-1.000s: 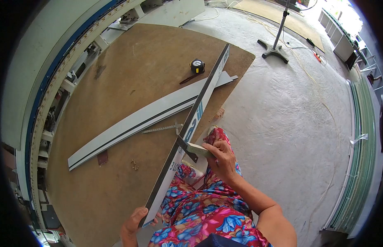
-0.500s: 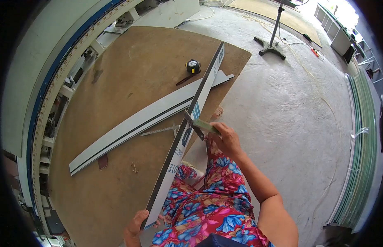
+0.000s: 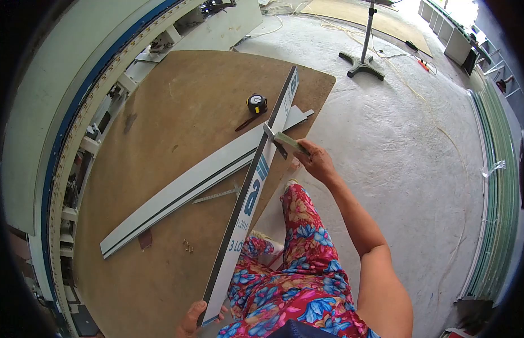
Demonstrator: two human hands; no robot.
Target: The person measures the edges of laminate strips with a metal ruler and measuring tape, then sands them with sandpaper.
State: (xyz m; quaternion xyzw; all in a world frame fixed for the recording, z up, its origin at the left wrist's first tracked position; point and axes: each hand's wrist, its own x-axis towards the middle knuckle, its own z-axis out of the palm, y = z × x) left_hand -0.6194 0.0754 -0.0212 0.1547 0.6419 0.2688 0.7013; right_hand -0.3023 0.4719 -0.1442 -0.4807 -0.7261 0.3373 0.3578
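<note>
My left hand [image 3: 195, 316] is closed around the near end of a long, narrow white board [image 3: 243, 222] with a dark edge and printed blue lettering. From there the board slants up and away across the table's right side. In my right hand [image 3: 316, 160] is a hand tool [image 3: 291, 143] with a pale green handle and a metal head. Its head sits across the board's edge, toward the far end. Under the board, crossing it, lies a white strip [image 3: 177, 191] with a dark groove.
On the brown table [image 3: 132, 169] are a tape measure [image 3: 256, 103], a metal square or caliper-like rule [image 3: 217, 195], and small brass-coloured pieces [image 3: 187, 246]. A large machine [image 3: 59, 152] stands left. To the right are a metal stand [image 3: 365, 65] and stacked green-edged sheets [image 3: 495, 197].
My right hand has slid the green-handled tool along the board's edge, away from me toward the far end. My left hand keeps its hold, and the view has shifted slightly.
</note>
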